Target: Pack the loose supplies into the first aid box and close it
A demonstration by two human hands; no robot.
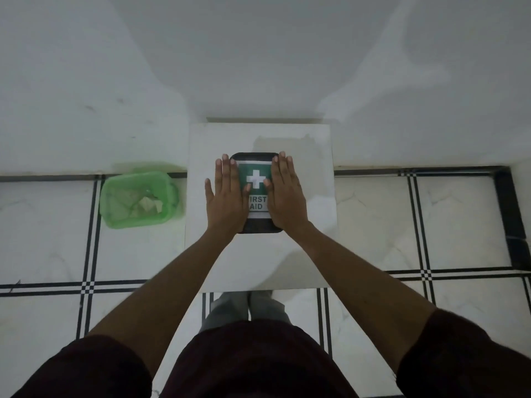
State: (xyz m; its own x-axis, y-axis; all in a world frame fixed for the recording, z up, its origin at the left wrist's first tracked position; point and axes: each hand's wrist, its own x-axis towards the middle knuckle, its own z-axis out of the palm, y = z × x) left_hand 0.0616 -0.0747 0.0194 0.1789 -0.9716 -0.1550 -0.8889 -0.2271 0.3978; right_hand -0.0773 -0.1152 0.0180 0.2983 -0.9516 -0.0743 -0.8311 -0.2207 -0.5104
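- First aid box (256, 193) sits roughly mid-way across the small white table (304, 254), a bit toward the far edge, lid side up and looking shut as far as I can tell.
- Left hand (227, 199) is laid flat on the left part of the lid, fingers straight and together, gripping nothing, just pressing.
- Right hand (286, 193) mirrors it on the right part of the lid, also spread flat with nothing held.
- My guess is both palms are down like that to squash the lid evenly so it seats or clicks, rather than to lift anything.
- No loose supplies visible on the tabletop, so the packing part looks done.
- Box is a dark rounded-corner rectangle, probably plastic, with a green and white label with a cross on top.
- Table surface is smooth and pale, slightly glossy.
- Green plastic basket (138, 199) sits on the tiled floor off the table's left edge, with crumpled pale scraps inside.
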